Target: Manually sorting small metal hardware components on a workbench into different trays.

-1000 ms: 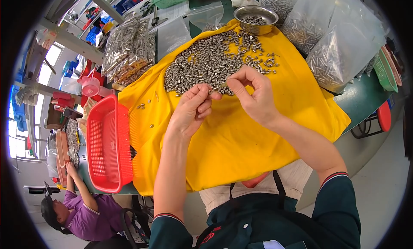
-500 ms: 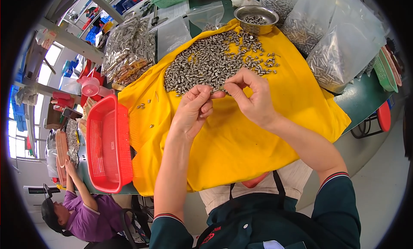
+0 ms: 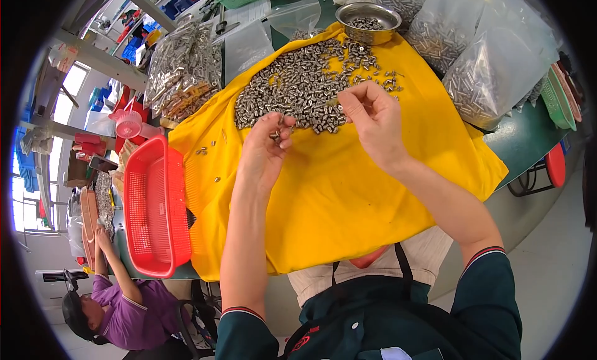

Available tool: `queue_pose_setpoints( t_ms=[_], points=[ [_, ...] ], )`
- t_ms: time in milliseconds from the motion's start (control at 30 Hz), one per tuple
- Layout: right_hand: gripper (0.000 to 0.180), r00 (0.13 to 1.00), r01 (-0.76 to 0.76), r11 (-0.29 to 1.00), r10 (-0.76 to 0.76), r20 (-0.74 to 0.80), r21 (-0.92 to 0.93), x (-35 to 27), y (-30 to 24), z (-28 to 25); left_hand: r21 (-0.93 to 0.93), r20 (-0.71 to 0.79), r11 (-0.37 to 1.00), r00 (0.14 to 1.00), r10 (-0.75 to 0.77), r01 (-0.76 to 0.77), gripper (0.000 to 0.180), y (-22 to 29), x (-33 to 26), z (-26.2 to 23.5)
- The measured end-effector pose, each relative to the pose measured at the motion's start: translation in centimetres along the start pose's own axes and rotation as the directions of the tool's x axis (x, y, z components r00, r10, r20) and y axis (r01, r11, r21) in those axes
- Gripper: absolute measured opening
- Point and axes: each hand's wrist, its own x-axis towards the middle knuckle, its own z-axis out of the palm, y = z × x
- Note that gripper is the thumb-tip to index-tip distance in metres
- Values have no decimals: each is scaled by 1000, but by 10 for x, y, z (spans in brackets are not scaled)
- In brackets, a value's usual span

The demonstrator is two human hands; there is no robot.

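Head view: both hands [image 3: 323, 136] pinch metal pieces [image 3: 273, 135] beside the pile [image 3: 298, 86]

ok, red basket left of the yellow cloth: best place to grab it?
Probably the long rim of the red basket on the side facing the yellow cloth, coming from above. It sits upright and open-topped, its lip is exposed there, and its mesh walls look thin. The left hand is nearest; it already holds small metal parts.
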Motion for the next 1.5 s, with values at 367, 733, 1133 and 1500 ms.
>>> queue_pose_setpoints(
  t_ms=[367,733,1133,1500],
  points=[
    [9,999,-23,1000,23,39,-3,-2,0,3,914,367,-13,814,450,-405,12,-25,13,5],
    [7,990,77,993,-65,127,-90,-4,-5,1,123,224,987,967,-124,98,11,4,-5,4],
    [9,965,222,963,-194,177,-154,-5,-4,4,110,221,993,973,-74,51,11,-1,-6,4],
    [9,974,157,980,-134,181,-119,-4,-1,3,202,233,979,971,-50,2,11,1,-5,1]
  ],
)
